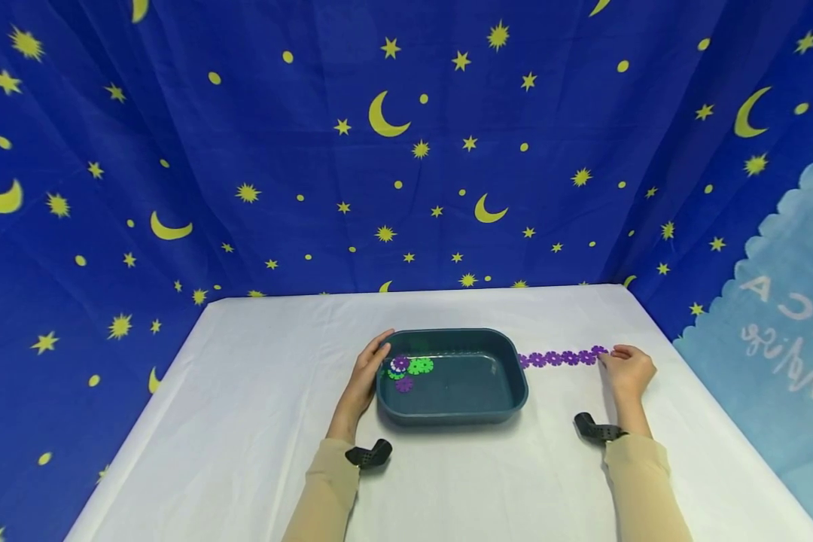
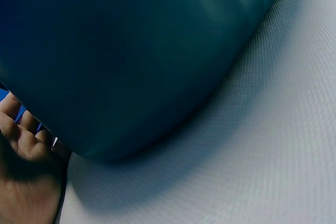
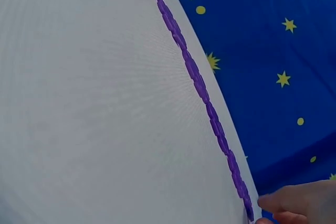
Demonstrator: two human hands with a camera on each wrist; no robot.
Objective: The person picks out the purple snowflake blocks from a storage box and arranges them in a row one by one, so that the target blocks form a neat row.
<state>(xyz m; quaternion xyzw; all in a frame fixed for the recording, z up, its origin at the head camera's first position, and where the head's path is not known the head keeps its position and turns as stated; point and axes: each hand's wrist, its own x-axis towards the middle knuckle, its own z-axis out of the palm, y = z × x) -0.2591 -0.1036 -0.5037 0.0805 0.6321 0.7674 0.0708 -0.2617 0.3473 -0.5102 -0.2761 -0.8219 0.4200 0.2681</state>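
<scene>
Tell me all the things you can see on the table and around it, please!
Tub: one, dark teal, middle of the table.
Flower discs: a few, purple, green and white, piled in the tub's left end; exact count unclear.
Purple chain: one row of joined purple flower discs, flat on the table right of the tub.
Tablecloth: one, white, covering the table.
Backdrop: one, dark blue with yellow stars and moons, behind and beside the table.
Left hand: rests against the tub's left end, fingers on its rim.
Right hand: fingertips touch the chain's right end; whether it pinches it is unclear.
Wrist cameras: two, black, one at each wrist.
</scene>
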